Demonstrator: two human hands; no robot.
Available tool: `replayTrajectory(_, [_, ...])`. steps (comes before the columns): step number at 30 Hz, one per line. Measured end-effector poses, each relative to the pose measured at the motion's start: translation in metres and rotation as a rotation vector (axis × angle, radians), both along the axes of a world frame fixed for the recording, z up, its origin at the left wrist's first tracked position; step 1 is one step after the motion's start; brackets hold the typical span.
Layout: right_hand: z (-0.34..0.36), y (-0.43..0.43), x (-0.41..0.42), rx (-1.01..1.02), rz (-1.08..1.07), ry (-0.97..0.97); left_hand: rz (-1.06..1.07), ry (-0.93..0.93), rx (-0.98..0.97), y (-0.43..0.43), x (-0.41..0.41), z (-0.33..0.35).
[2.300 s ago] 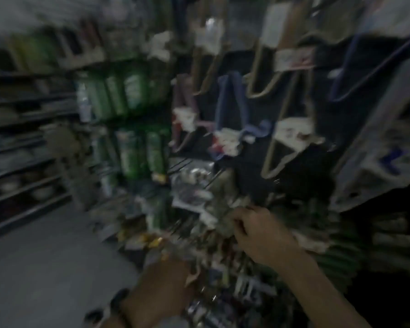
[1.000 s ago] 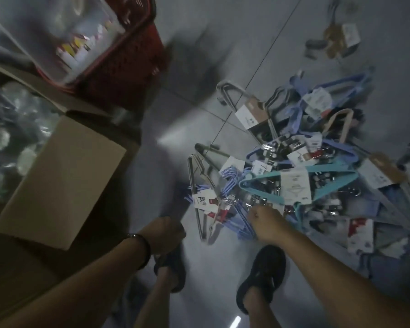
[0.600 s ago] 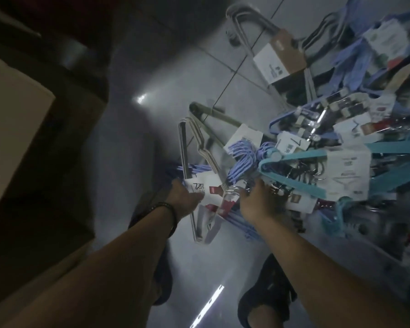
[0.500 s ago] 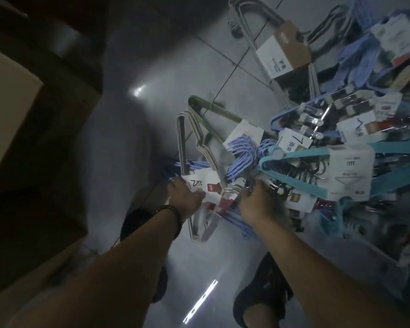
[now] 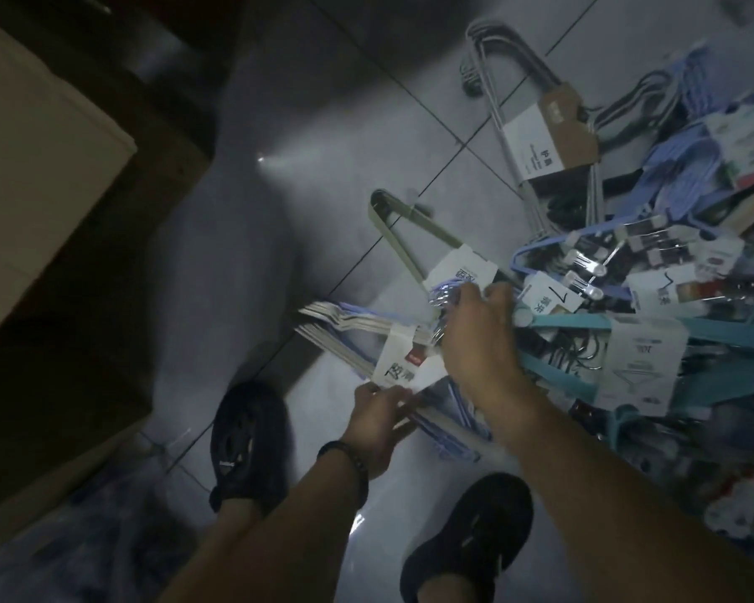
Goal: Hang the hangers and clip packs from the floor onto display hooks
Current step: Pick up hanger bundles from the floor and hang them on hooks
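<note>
Hanger bundle (image 5: 393, 363) newly sideways between left hand (image 5: 377, 422) and right hand (image 5: 479, 341)

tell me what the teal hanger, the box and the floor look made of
The teal hanger looks like matte plastic: thick, flat arms. The box seems dull tan cardboard with a folded flap. The floor is glossy tile: grout lines, light glare.

Numeral 7 on a white tag (image 5: 551, 296), blurred Chinese characters on sleeve of hanger pack (image 5: 399, 369)
</note>
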State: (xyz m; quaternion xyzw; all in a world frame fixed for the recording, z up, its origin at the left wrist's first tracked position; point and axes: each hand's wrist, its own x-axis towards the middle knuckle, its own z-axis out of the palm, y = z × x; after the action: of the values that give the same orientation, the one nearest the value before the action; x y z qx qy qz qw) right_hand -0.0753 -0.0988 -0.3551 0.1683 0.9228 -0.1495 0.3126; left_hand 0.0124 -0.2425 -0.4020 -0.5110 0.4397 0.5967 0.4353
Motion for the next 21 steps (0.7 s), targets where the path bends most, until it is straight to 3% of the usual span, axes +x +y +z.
replayTrajectory(3, [-0.013, 0.011, -0.010, 0.070, 0.071, -0.071, 0.014, -0.007, -0.100, 0.015, -0.002, -0.019])
replayTrajectory(7, [-0.020, 0.010, -0.020, 0.013, 0.013, -0.104, 0.062, -0.050, -0.254, 0.014, -0.001, -0.032])
replayTrajectory(12, [-0.019, 0.001, -0.026, 0.094, 0.107, -0.237, 0.284, -0.034, -0.082, 0.015, 0.006, -0.045])
replayTrajectory(19, [-0.018, -0.005, 0.004, 0.243, 0.336, -0.316, 0.207, -0.010, -0.001, -0.004, 0.011, -0.044])
replayTrajectory(21, [-0.016, -0.003, 0.005, 0.225, 0.260, -0.344, 0.171, 0.016, 0.052, -0.013, 0.013, -0.044])
